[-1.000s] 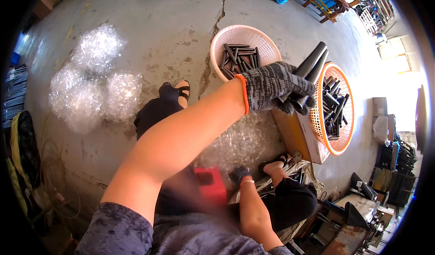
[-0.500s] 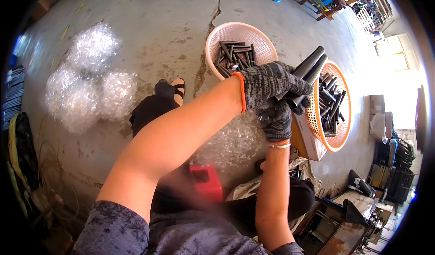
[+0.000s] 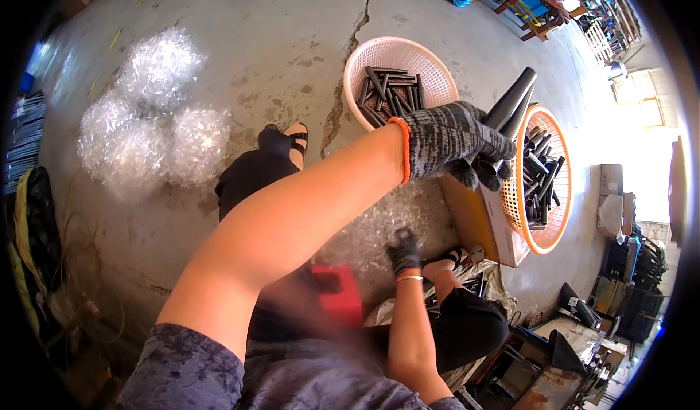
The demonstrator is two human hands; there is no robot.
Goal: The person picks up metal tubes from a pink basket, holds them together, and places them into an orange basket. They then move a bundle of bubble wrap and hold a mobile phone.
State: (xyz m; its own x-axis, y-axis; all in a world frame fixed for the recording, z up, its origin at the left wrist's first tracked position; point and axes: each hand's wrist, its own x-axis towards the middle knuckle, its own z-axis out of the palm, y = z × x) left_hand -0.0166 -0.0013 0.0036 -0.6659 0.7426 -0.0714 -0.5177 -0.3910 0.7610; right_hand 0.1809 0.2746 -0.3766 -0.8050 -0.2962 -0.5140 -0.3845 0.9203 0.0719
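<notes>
My left hand (image 3: 456,142), in a dark grey knit glove with an orange cuff, is closed round a few black tapered tubes (image 3: 512,100). They point up and away to the right, beside an orange-rimmed basket (image 3: 515,198) full of similar black tubes. My right hand (image 3: 403,253), gloved as well, is lower down and nearer my body. It is over the near edge of a loose heap of clear plastic film (image 3: 368,228). Its fingers are small and blurred, so whether it holds anything does not show.
A pink basket (image 3: 446,75) with short black tubes stands ahead. Beneath the orange-rimmed basket is a cardboard box (image 3: 470,217). Bundles of clear plastic (image 3: 138,144) lie at left, a red plastic stool (image 3: 339,301) near my legs. Metal equipment (image 3: 543,366) fills the lower right.
My right hand has let go of the tubes and dropped down toward my body, over the plastic film. My left hand still holds the tubes in nearly the same place.
</notes>
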